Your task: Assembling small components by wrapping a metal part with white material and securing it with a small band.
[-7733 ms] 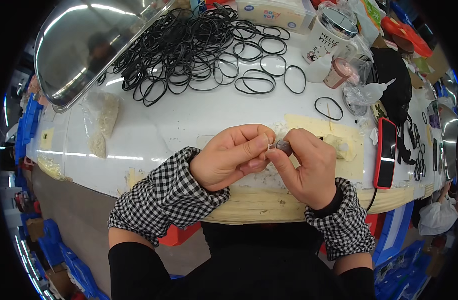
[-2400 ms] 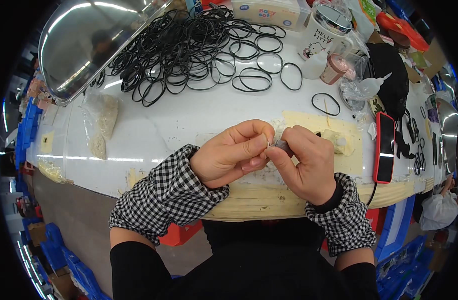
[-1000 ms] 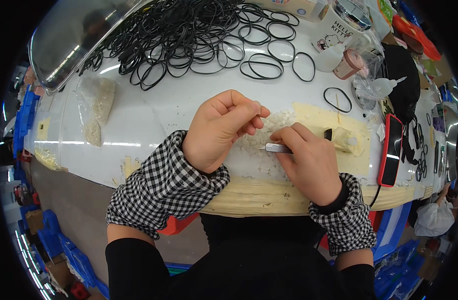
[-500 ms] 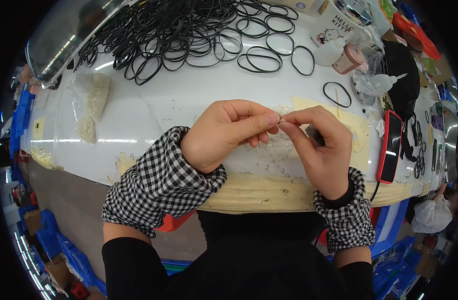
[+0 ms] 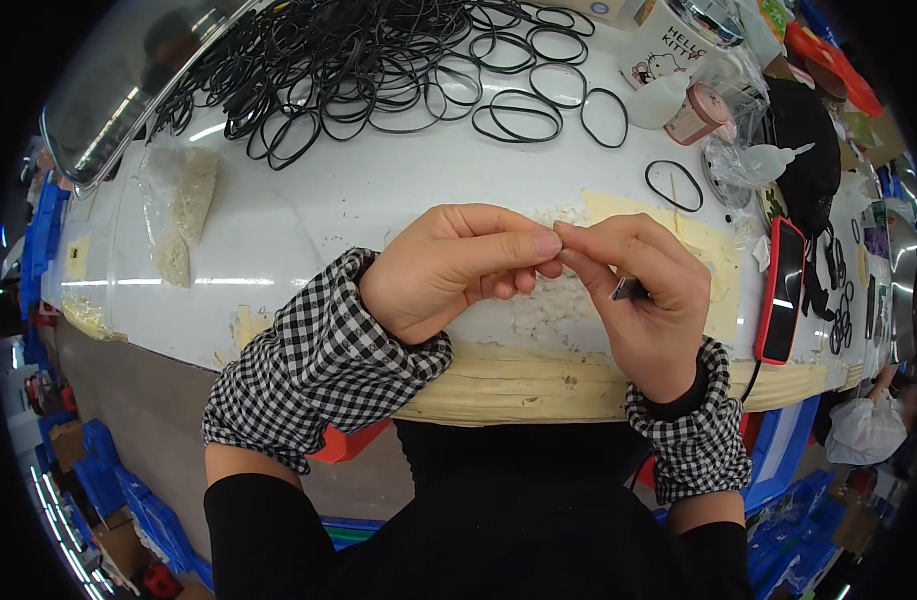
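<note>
Left hand [image 5: 443, 268]: thumb and forefinger pressed together, any pinched item too small to tell; right hand [image 5: 658, 305]: fingertips meeting the left's, 1 slim grey metal tool [image 5: 626, 289] tucked in its curled fingers. Below: small off-white fragments [image 5: 553, 312], scattered on the white, yellow-taped bench [image 5: 278, 222]; beyond, tangled thin black loops [image 5: 338, 55].

One left hand [image 5: 448, 275], one right hand [image 5: 653, 300], one small tool [image 5: 627, 289] and two checked sleeves [image 5: 318, 360] are mid-frame. The desk [image 5: 288, 215] carries one phone [image 5: 781, 290] at right, one pink tub [image 5: 696, 117] upper right, one bag [image 5: 186, 205] at left, and black bands [image 5: 363, 50] past counting at top.
</note>
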Motion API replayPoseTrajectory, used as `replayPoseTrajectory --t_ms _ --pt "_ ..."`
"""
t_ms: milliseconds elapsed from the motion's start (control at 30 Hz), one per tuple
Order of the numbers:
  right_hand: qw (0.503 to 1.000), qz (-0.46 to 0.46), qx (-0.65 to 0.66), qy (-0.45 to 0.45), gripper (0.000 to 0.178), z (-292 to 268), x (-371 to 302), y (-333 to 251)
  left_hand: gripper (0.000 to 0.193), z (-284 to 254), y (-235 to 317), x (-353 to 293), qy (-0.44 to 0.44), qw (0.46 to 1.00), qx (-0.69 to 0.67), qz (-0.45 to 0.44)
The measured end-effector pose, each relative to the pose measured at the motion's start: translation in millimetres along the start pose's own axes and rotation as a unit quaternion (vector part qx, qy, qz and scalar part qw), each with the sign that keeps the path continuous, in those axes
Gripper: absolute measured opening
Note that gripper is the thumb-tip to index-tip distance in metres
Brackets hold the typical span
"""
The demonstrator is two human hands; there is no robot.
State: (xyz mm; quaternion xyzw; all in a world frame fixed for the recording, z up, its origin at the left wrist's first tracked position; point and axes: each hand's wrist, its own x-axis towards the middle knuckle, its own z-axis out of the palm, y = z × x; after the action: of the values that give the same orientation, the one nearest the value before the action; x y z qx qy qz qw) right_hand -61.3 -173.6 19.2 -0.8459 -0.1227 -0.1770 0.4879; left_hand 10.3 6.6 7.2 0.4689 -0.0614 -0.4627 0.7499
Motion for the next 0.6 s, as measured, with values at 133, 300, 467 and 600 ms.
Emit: replayPoseTrajectory --t_ms 133,300,467,600 --pt "1.000 0.024 -0.001 -0.002 0.031 -0.6 0.9 -2.6 0.017 1.1 -2.1 0.4 0.003 1.000 0.021 0.024" --pt "0.998 0.061 0.004 0.000 0.020 -2.5 2.7 -8.1 0.015 1.1 -4.7 1.2 0.013 0.998 0.040 0.053" --pt "0.998 0.066 0.004 0.007 0.019 -1.6 1.7 -7.1 0.014 3.1 -3.8 -0.2 0.034 0.996 0.044 0.064" --pt "0.999 0.040 -0.003 0.010 0.025 -1.4 0.8 -3.0 0.014 4.9 -2.8 -0.8 0.036 0.995 0.061 0.064"
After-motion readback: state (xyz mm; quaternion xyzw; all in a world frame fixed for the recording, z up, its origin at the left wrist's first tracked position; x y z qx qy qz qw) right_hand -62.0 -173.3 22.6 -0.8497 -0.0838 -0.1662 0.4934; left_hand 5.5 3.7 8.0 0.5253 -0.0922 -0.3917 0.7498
